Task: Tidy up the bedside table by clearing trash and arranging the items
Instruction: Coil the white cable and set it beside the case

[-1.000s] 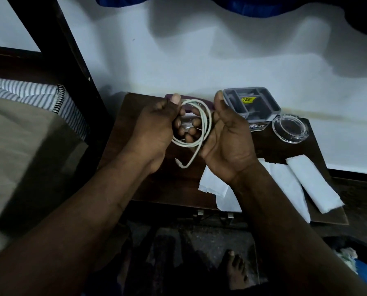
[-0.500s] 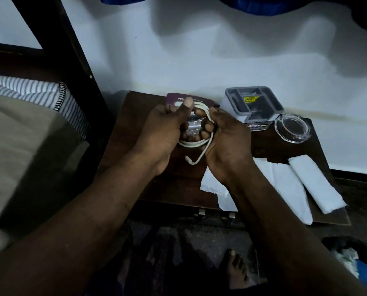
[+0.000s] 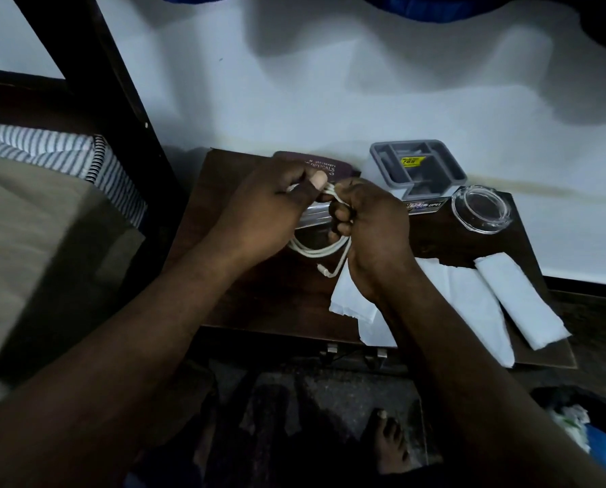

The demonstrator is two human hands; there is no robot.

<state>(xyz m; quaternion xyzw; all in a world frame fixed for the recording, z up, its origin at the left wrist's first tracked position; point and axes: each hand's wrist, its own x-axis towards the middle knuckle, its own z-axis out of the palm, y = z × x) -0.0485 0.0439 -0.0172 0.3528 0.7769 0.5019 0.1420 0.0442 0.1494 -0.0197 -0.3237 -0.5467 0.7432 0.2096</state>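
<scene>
We hold the coiled white cable above the tabletop, fingers of our left hand and right hand curled tight round its loops. If either grip slackens, the coil could spring loose and tangle.

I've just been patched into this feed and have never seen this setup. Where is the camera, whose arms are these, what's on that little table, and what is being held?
There is no machine here. These are a person's two bare hands, filmed by a single wide-angle camera worn on the head. It looks forward and down, which is why the forearms come in from the bottom. The left hand and right hand both grip a coiled white cable above the dark wooden bedside table, and one plug end hangs loose. On the table are a maroon optician's case, a grey compartment tray with a yellow sticker, a clear glass dish and white tissues. A bed is on the left.
</scene>
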